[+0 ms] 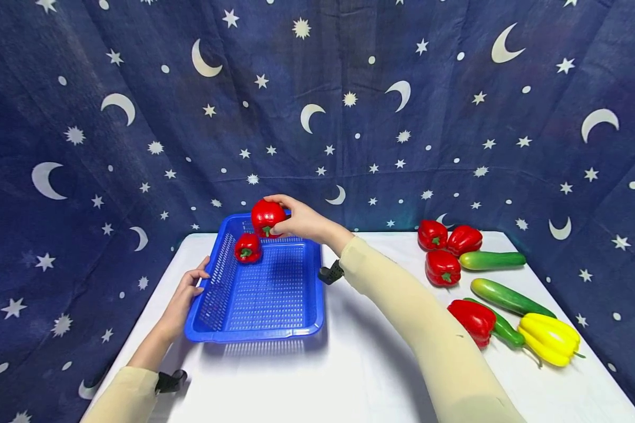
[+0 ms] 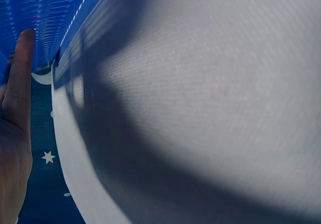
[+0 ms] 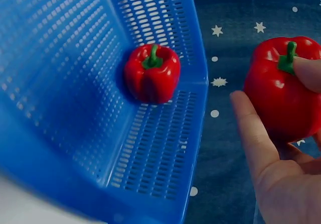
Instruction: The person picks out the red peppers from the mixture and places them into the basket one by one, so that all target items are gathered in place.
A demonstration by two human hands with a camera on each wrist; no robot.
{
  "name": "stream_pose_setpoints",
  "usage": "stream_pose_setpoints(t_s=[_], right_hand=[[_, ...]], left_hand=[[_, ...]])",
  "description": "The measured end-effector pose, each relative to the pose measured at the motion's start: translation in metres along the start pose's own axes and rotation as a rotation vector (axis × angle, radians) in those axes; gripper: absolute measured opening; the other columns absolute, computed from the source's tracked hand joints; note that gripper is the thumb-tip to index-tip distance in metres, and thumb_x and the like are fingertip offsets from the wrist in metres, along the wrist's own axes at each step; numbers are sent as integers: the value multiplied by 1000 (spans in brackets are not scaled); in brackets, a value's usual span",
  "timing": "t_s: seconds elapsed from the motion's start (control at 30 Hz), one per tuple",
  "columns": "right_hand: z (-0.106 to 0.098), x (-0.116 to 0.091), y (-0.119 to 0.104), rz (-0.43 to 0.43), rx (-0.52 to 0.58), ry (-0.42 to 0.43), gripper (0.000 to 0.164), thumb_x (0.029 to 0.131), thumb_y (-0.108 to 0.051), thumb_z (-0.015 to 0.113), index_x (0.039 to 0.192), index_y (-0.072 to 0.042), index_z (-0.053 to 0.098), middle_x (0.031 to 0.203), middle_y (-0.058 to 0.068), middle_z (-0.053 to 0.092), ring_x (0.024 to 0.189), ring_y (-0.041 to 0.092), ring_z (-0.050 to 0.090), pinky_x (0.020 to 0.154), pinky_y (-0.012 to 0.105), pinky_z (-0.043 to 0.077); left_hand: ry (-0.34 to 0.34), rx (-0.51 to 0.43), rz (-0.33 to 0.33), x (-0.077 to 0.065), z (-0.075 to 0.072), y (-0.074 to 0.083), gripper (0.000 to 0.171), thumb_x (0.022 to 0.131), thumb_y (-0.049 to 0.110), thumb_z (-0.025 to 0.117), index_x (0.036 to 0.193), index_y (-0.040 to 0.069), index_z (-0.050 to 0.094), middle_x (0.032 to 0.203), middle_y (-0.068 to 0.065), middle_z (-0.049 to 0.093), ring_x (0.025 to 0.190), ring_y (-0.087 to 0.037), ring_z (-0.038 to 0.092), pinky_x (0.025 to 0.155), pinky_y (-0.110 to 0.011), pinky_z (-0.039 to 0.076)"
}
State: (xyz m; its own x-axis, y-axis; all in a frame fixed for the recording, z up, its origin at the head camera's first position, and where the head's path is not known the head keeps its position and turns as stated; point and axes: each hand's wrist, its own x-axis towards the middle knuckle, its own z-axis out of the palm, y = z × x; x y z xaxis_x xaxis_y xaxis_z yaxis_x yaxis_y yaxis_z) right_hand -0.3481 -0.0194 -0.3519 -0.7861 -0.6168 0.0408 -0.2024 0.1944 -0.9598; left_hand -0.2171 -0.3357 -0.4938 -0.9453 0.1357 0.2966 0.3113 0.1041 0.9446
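High over the far end of a blue plastic basket [image 1: 254,336], my right hand [image 1: 306,223] grips a red bell pepper [image 1: 264,214] between thumb and fingers. The right wrist view shows this pepper's green stem beside the thumb. Another red bell pepper [image 1: 247,256] lies inside the basket, in its far left corner. My left hand [image 1: 180,302] holds the basket's left rim. In the left wrist view one finger [image 2: 22,58] of it lies along the perforated wall; the other fingers are mostly hidden there.
On the table's right side lie several red bell peppers [image 1: 443,268], a yellow bell pepper [image 1: 547,339] and green cucumber-like vegetables [image 1: 510,296]. My right forearm crosses in front of part of them. A dark blue star-and-moon cloth [image 1: 317,158] hangs behind the white table [image 1: 275,388].
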Motion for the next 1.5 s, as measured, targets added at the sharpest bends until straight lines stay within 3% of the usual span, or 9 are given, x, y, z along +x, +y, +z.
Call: stream_pose_setpoints(t_s=[0.43,0.57,0.77,1.5], right_hand=[[13,33,2,70,59,26,77,85,5,74,151,-21,44,143,12,44,125,35,51,90,46,56],[16,41,11,100,58,22,77,86,5,73,152,-20,42,144,12,43,126,35,50,89,44,56],[20,50,31,158,109,40,78,84,8,72,151,-18,44,145,14,42,126,38,50,95,52,52],[26,47,64,363,102,64,80,83,15,67,153,-12,40,152,23,35,129,45,48,98,57,49]], left_hand=[[-2,13,-10,1,0,0,26,95,-7,29,121,-11,35,169,-20,13,155,-38,1,107,-15,21],[0,48,-35,-1,0,1,27,96,-5,29,123,-7,36,170,-16,14,156,-36,2,107,-13,21],[9,85,-81,-2,1,5,28,97,-3,29,125,-4,36,171,-11,14,156,-35,2,107,-11,19],[12,85,-78,-3,3,8,29,98,-3,29,126,-7,34,171,-11,14,156,-37,2,107,-12,20]])
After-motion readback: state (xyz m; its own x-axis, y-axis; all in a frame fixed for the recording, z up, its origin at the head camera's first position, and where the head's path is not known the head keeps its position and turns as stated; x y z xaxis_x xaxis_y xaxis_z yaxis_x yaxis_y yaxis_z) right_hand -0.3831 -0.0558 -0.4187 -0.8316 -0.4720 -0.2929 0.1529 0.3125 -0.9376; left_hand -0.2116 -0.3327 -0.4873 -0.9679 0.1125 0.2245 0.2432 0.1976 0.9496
